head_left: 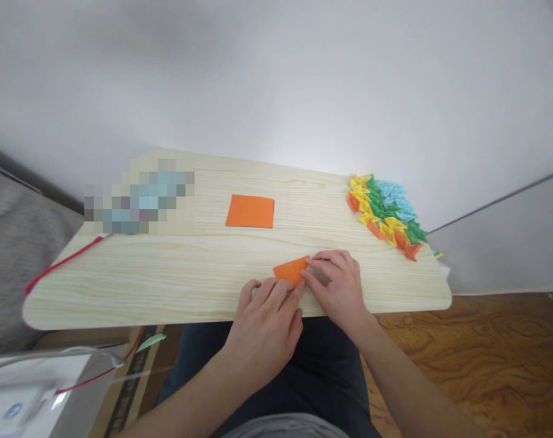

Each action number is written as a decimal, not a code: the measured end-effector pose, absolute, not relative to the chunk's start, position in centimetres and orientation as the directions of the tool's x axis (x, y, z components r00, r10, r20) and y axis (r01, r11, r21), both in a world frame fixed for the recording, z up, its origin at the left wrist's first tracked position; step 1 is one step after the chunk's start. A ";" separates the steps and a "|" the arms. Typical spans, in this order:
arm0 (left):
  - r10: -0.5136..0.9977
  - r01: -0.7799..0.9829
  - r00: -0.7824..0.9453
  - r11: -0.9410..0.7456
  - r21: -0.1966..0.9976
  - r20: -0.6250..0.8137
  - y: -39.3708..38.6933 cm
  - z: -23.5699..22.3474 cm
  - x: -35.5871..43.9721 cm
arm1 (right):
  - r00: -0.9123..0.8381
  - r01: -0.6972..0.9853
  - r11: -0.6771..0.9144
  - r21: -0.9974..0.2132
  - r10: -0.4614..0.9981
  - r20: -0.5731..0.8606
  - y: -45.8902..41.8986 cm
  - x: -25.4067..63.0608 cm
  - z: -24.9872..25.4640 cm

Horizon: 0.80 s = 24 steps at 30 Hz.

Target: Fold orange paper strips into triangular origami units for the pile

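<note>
Folded orange paper [289, 271] on table [143, 280]. Hands close together at it: left hand [264, 313] at seven o'clock, right hand [340, 283] at three, fingertips touching paper; whether either pinches, cannot tell. Flat orange paper [250, 211] at eleven, coloured folded pieces [386, 213] at two. Creasing seems in hand; next move likely calls for aligned edges, steady pressure.

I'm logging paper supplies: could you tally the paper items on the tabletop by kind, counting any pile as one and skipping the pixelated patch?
Flat orange paper rectangle, single sheet or stack unclear: 1
Small folded orange paper piece: 1
Cluster of yellow, green, blue and orange folded paper pieces: 1
Total: 3
</note>
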<state>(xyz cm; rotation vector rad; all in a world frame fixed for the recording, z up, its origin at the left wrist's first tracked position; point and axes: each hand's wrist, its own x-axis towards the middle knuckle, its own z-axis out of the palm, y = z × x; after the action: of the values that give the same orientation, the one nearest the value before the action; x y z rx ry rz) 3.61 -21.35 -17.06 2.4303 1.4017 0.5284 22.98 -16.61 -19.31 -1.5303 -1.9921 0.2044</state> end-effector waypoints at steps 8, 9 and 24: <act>0.845 0.683 0.456 -0.534 0.498 0.280 -19.6 -17.2 1.0 | -0.222 0.787 0.380 -0.486 0.910 0.351 -16.5 23.2 -19.3; 0.842 0.684 0.459 -0.538 0.493 0.283 -19.3 -17.2 0.8 | -0.223 0.786 0.380 -0.489 0.910 0.349 -16.5 23.2 -19.3; 0.809 0.668 0.530 -0.584 0.461 0.256 -16.9 -17.4 0.4 | -0.268 0.790 0.389 -0.475 0.915 0.302 -17.0 23.6 -19.0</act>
<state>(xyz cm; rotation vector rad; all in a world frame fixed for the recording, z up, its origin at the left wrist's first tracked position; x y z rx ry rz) 0.39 -16.88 -17.38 2.4656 1.2287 0.6473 23.64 -16.95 -18.96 -1.4567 -2.1226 0.3106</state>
